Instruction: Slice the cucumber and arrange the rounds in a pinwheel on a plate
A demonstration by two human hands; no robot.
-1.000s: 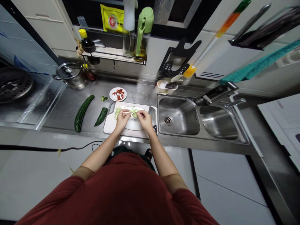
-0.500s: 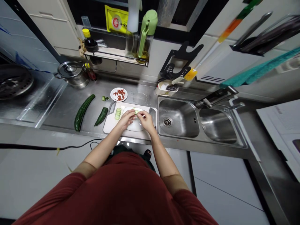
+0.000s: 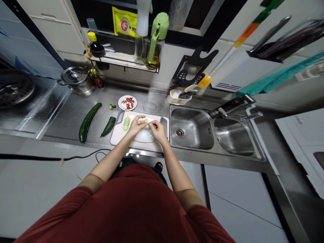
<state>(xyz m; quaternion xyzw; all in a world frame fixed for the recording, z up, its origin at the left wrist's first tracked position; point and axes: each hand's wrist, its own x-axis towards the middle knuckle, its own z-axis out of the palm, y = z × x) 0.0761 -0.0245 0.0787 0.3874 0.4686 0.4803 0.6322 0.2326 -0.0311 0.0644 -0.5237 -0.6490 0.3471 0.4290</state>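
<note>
My left hand (image 3: 136, 126) is over a white plate (image 3: 144, 137) on the cutting board (image 3: 117, 137). Its index finger and thumb are apart, the thumb tip close to my right hand's fingertips. My right hand (image 3: 158, 131) is closed in a pinch; whatever is between its fingertips is too small to make out. Beyond the fingertips, pale green cucumber slices (image 3: 145, 120) show at the plate's far side. A row of overlapping cucumber slices (image 3: 126, 124) lies on the board left of my left hand. Left of the board lies a cut cucumber (image 3: 108, 127).
A whole cucumber (image 3: 89, 122) and cucumber end pieces (image 3: 111, 107) lie farther left. Behind the board stands a small plate of chopped red pieces (image 3: 127, 103). A double steel sink (image 3: 193, 126) adjoins on the right. A lidded pot (image 3: 78, 81) stands at the back left.
My left hand's fingers have spread away from the cucumber slice both hands were pinching. More of the slices by the plate's far side shows now. My right hand stays pinched.
</note>
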